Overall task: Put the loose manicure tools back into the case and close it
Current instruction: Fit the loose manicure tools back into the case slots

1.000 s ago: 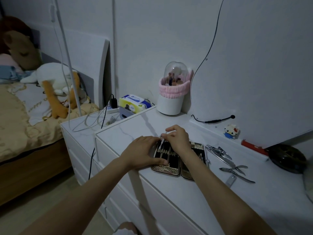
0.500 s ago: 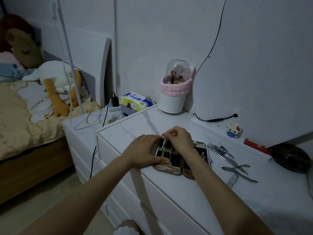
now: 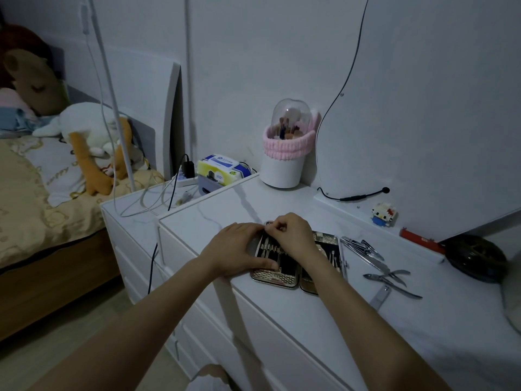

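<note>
Since a second ago the white-tipped tool has sunk from sight beneath the curled fingers of her right hand (image 3: pixel 293 235); whether they pinch it, I cannot tell. Left hand (image 3: pixel 236 252) presses flat, steadying the open manicure case (image 3: pixel 282 275) on the dresser (image 3: pixel 366 328). Seating continues; nippers (image 3: pixel 390 279) and clippers (image 3: pixel 362 246) come next.

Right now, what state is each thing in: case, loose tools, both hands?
Case: open flat on the dresser, tools in its slots.
Loose tools: still out, lying on the dresser to the right of the case.
Left hand: resting on the case's left half.
Right hand: fingers curled at the case's far edge; what they pinch is unclear.
</note>
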